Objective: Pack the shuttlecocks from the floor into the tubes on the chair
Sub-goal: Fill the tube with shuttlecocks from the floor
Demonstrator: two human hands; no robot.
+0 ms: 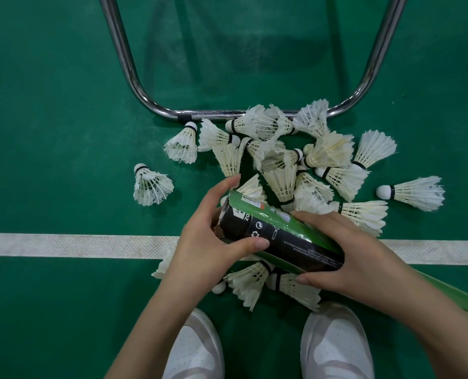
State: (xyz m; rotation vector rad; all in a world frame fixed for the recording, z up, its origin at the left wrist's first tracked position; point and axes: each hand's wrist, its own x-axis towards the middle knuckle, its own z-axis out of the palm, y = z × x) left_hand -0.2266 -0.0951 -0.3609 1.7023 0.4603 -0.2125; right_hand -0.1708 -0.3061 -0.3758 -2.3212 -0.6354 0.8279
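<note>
A black and green shuttlecock tube (282,239) lies tilted across the middle of the head view, its open mouth toward the left. My right hand (345,258) grips the tube around its middle. My left hand (213,239) wraps the tube's mouth end, thumb on the side and fingers over the rim. What lies inside the mouth is hidden. Several white feather shuttlecocks (282,160) lie in a heap on the green floor just beyond the tube. One shuttlecock (152,184) lies apart at the left. Two more shuttlecocks (252,283) rest under the tube, near my shoes.
A chrome chair frame (134,77) curves along the floor behind the heap; its seat is out of view. A white court line (63,246) crosses the green floor. My white shoes (336,343) stand at the bottom edge.
</note>
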